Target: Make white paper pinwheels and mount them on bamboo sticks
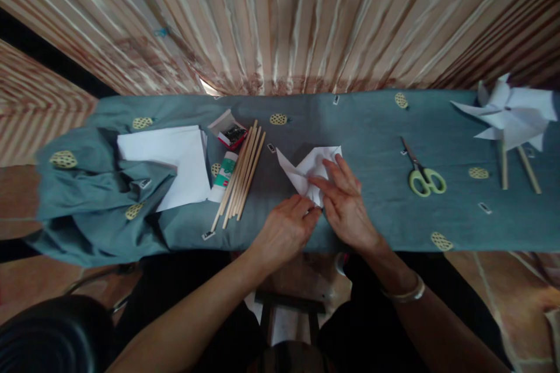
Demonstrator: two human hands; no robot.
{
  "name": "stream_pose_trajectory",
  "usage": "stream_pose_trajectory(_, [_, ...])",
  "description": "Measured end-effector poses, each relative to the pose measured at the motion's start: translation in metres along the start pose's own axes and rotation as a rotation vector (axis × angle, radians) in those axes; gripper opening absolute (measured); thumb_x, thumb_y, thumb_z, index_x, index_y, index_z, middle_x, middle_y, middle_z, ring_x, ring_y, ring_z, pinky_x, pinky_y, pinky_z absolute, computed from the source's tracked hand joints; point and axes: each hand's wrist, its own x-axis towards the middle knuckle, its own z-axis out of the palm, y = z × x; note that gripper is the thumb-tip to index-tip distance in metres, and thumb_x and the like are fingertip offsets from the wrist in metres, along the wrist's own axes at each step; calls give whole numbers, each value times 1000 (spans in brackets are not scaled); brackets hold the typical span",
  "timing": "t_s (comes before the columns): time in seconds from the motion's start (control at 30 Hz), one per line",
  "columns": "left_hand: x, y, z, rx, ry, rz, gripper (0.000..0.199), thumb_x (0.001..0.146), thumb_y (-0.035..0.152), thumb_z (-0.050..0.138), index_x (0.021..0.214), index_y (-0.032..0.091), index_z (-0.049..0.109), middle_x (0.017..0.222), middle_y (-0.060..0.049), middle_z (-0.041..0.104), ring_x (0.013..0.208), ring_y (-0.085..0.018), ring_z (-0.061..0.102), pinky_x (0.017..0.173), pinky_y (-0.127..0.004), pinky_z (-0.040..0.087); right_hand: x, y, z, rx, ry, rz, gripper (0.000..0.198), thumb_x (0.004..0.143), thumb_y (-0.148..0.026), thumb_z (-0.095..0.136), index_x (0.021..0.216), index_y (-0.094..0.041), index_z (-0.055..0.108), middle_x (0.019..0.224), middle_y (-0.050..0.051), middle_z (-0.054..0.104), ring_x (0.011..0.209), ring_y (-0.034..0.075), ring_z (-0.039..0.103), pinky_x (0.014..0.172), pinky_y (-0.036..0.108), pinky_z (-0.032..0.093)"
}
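A white paper pinwheel point(312, 166), partly folded with pointed flaps standing up, lies near the front edge of the cloth-covered table. My left hand point(289, 224) has its fingers closed on the paper's near corner. Across the paper's middle and right side rests my right hand point(345, 204), a finger pressing at the centre and the others spread over a flap. Both hands hide parts of the folds. Left of the paper lies a bundle of wooden sticks point(242, 178), beside a green and white glue stick point(224, 176).
A small red box point(230, 131) of dark metal pins stands open behind the glue. White paper sheets point(170, 166) lie at the left, partly under bunched cloth. Green-handled scissors point(424, 178) lie right of my hands. Finished pinwheels point(514, 113) on sticks sit at the far right.
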Motion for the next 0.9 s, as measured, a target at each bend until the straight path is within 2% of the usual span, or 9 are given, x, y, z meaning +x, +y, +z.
stream_pose_trajectory(0.13, [0,0,-1,12,7,22,13,93,13,56,102,11,65,92,-7,67,84,-21,61,73,-34,58,8,4,-11,98,13,28,43,93,-14,40,125,-26,66,151,6,52,151,27,31,118,56,34])
stream_pose_trajectory(0.27, [0,0,-1,17,23,34,17,93,13,57,108,10,64,96,-8,68,86,-22,63,75,-35,59,30,19,-15,36,79,45,46,93,-17,39,133,-22,61,151,9,52,146,27,40,118,57,34])
stream_pose_trajectory(0.4, [1,1,-2,38,14,39,20,95,13,53,112,10,63,99,-9,69,88,-22,63,77,-35,59,55,31,-8,-4,-2,17,51,90,-16,40,139,-15,56,145,14,58,142,31,45,115,58,35])
stream_pose_trajectory(0.5, [1,0,-4,51,5,36,19,96,13,52,111,11,63,97,-9,69,87,-21,63,76,-34,58,65,33,-5,-26,-4,-14,49,90,-17,42,136,-15,58,137,14,64,135,30,53,113,55,39])
stream_pose_trajectory(0.67, [-4,-6,-9,48,31,38,19,94,12,54,109,11,65,94,-8,69,86,-22,63,75,-35,58,64,34,-20,-47,10,-10,43,90,-21,47,127,-13,66,122,15,73,117,30,66,105,49,49])
stream_pose_trajectory(0.9, [-9,-21,-15,44,87,13,21,94,9,53,110,11,66,104,-10,70,95,-22,63,84,-36,58,48,41,-47,-46,21,118,34,87,-29,56,114,-19,75,108,9,78,95,28,74,88,45,58])
